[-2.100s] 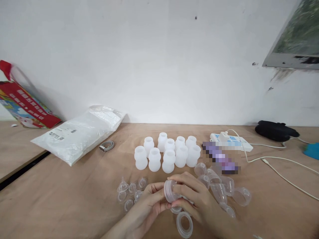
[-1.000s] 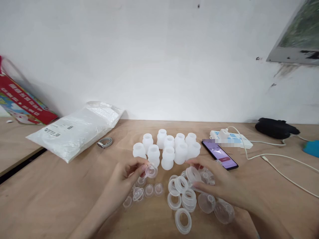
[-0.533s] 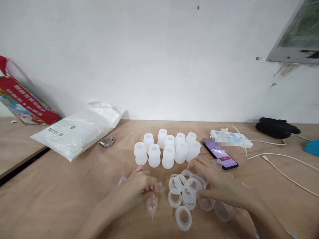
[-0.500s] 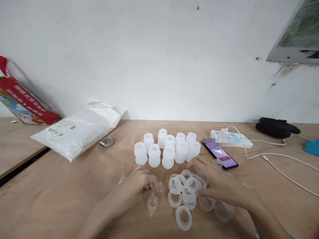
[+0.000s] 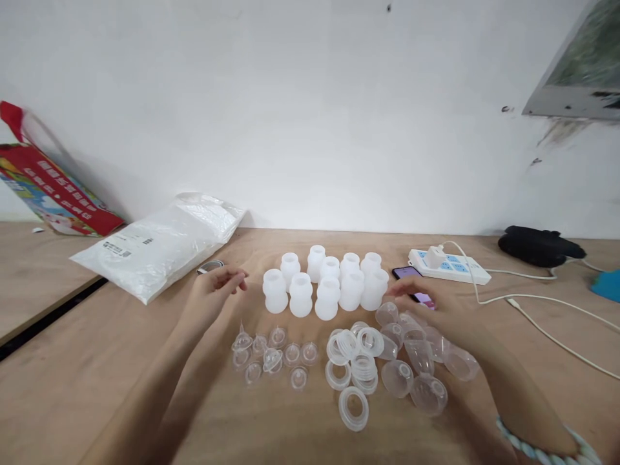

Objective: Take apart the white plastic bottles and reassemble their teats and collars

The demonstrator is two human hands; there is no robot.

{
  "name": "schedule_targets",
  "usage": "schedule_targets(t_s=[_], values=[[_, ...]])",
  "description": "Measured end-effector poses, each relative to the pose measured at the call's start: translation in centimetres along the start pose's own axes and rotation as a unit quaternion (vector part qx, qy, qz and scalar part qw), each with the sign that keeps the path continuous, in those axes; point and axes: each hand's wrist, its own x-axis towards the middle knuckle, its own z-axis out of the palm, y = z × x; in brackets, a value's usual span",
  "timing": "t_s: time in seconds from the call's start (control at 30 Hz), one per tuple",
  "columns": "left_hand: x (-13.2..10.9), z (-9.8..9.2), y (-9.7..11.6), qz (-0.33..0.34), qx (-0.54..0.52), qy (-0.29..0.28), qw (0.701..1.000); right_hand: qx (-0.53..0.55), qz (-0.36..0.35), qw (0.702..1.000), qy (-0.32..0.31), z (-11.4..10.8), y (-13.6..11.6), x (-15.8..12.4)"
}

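— What is the left hand [image 5: 216, 289] doing in the head view?
— It hovers off the table [image 5: 97, 361] with its fingers loosely curled, holding nothing. Half a second ago it was down among the small clear valves [image 5: 271, 354]. Those now lie below its wrist, nearer the person, untouched.
— And the right hand [image 5: 429, 307]?
— It is lifted too, with fingers stretched flat toward the left, and empty as far as I can tell (it is a little blurred). It had been resting on the clear rings [image 5: 352, 363], which now sit to its left. The clear cups [image 5: 419, 368] lie just under its palm.
— What is between the hands?
— The white bulbs [image 5: 329, 284] stand upright in a cluster, just past the left fingertips. A phone [image 5: 409, 272] peeks out behind the right hand.
— So both piles are released?
— Yes, nothing is held.
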Motion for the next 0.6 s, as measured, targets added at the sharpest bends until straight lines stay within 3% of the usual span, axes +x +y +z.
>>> schedule_targets(t_s=[0.13,0.3,0.4,0.6], values=[[0.9,0.2,-3.2,-0.037,-0.034,0.001,0.999,0.123,0.019,0.99,0.064,-0.5,2.8,1.5],[1.1,0.8,-5.5,-0.055,-0.056,-0.025,0.997,0.188,0.081,0.976,0.078,-0.5,5.6,2.3],[1.4,0.8,-5.7,-0.056,-0.046,-0.033,0.997,0.23,0.117,0.961,0.098,-0.8,7.0,1.9],[1.1,0.7,-4.7,-0.051,-0.035,-0.073,0.995,0.348,0.105,0.897,0.25,-1.4,9.8,1.5]])
